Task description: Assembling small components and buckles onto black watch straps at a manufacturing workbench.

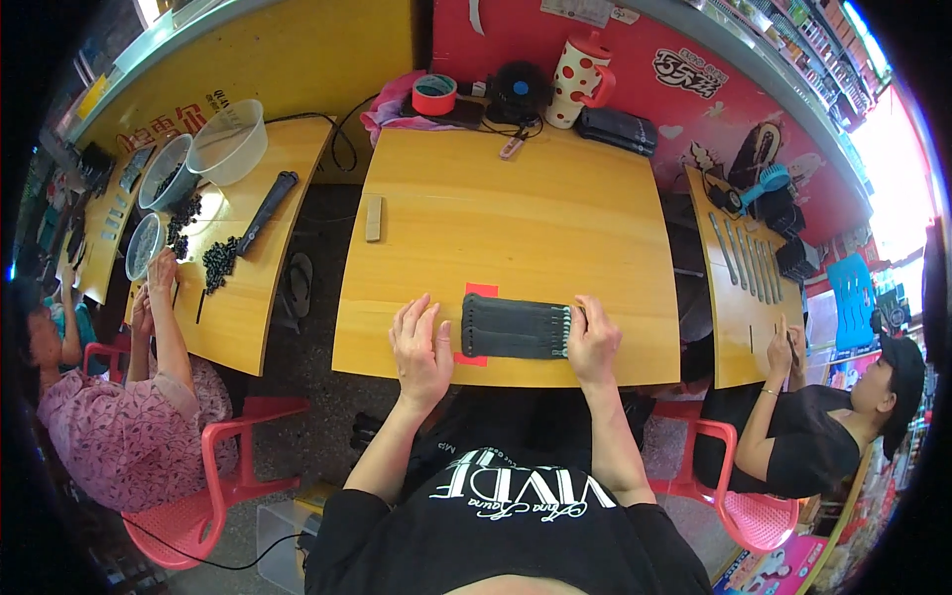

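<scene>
Hands (421, 347) flank dark strips (516, 327) on yellow wooden table (516, 218).

Small workshop: assembly tables (516, 218), parts bowls (226, 142).

The worktop (516, 213) is yellow like honey. A row of dark grey strips (516, 326) lies on it at 6 o'clock, over a red patch (482, 290). At 12 o'clock stands a white mug with red dots (578, 81) and a red roll of tape (433, 95) with a green inside. The wall (684, 109) behind is bright red. The chairs (213, 476) are pink-red plastic. The person's shirt (516, 535) is black with white letters.
</scene>
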`<state>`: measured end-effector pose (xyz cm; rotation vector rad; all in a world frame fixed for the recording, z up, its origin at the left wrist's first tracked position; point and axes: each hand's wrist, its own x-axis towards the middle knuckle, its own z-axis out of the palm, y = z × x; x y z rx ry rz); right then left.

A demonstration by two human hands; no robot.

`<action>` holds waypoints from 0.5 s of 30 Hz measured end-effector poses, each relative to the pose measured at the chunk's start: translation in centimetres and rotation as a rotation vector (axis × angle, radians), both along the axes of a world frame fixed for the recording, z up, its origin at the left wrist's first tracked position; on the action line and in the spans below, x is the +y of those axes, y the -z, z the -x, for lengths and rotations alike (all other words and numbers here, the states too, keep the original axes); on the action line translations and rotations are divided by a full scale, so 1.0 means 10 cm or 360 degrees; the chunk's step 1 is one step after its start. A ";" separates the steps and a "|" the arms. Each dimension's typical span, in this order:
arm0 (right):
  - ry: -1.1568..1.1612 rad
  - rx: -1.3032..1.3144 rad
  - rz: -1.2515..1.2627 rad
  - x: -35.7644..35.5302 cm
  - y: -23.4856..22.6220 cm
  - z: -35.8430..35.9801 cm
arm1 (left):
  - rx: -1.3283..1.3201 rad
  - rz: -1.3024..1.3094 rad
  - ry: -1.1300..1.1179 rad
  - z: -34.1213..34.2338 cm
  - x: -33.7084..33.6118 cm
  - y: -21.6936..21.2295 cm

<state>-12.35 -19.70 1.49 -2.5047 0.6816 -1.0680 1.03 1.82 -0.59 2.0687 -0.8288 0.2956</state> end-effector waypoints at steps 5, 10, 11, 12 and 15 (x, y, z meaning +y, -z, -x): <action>-0.0766 0.0042 0.0768 0.61 -0.84 -0.13 | -0.0010 -0.0010 0.0014 -0.01 0.07 -0.07; -0.1190 0.0015 0.1117 1.05 -0.95 -0.09 | 0.0613 0.0532 0.0550 -0.10 0.24 -0.08; -0.1248 -0.0002 0.1127 1.10 -1.00 -0.04 | 0.0842 0.0596 0.0634 -0.12 0.28 -0.08; -0.1313 -0.0145 0.1120 1.19 -1.09 0.01 | 0.0957 0.0723 0.0723 -0.13 0.32 -0.06; -0.1427 -0.0648 0.1138 1.34 -1.35 0.12 | 0.1072 0.0873 0.1062 -0.21 0.38 -0.06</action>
